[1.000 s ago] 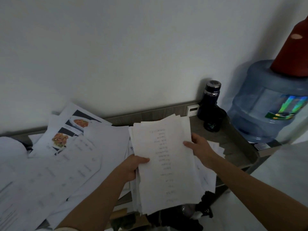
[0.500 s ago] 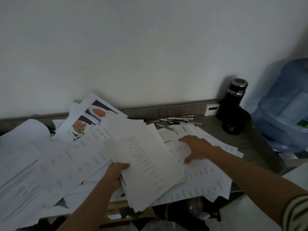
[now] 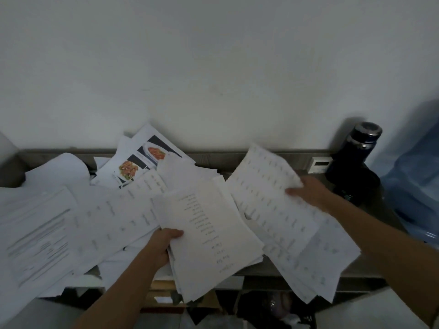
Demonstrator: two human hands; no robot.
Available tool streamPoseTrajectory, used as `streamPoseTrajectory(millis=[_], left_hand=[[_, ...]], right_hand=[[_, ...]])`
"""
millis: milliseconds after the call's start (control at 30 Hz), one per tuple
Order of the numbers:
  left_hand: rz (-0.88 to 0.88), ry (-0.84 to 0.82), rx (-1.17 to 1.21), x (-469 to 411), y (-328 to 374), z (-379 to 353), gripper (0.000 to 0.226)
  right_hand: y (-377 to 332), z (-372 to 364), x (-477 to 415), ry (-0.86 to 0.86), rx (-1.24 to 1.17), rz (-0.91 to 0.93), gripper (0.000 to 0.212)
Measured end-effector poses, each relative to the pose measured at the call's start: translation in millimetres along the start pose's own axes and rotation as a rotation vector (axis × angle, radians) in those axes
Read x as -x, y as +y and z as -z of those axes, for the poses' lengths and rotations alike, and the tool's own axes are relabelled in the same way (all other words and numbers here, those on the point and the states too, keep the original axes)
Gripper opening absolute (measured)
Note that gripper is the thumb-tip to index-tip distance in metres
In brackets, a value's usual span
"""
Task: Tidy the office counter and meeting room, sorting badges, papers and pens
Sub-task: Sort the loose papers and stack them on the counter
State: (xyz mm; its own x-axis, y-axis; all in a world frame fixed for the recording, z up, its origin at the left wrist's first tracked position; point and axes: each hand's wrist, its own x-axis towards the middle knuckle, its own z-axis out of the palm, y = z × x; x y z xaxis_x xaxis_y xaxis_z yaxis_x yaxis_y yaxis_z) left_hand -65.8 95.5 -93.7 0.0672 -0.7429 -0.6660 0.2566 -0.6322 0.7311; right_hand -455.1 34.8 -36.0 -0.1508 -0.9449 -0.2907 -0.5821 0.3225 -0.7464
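The right hand (image 3: 308, 193) pinches the printed sheets (image 3: 280, 217) at their right side — long axis toward the surface's (image 3: 297, 271) front edge — beside the left hand's (image 3: 164, 241) gripped stack (image 3: 213, 236).

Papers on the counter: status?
Left hand grips stack of sheets. Right hand lifts printed sheets. Loose papers cover counter left; dark bottle stands close beside right hand.

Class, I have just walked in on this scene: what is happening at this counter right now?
A person is gathering loose papers from a cluttered counter. The left hand grips a stack of sheets by its edge. The right hand lifts another sheaf of printed pages. More papers, some with food photos, lie spread to the left. A dark flask stands by the wall.
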Motion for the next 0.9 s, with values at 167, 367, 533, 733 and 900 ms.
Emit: streamPoseTrajectory(millis=[167,367,533,733,900], left_hand=[[-0.006,-0.069,0.023,2,5,-6,0.039],[0.002,-0.190,0.207,3,9,-25,0.048],[-0.018,-0.195,0.149,0,5,-33,0.043],[0.042,0.013,-0.022,-7,-5,-32,0.038],[0.046,0.053,-0.033,-12,-7,-33,0.038]], right_hand=[[-31,36,5,0.027,-0.577,-0.076,0.031],[-31,-66,31,-0.079,-0.580,-0.174,0.038],[-32,-123,52,-0.321,-0.423,-0.187,0.045],[-8,-68,27,0.107,-0.032,-0.134,0.052],[14,-26,25,0.137,-0.239,-0.448,0.067]])
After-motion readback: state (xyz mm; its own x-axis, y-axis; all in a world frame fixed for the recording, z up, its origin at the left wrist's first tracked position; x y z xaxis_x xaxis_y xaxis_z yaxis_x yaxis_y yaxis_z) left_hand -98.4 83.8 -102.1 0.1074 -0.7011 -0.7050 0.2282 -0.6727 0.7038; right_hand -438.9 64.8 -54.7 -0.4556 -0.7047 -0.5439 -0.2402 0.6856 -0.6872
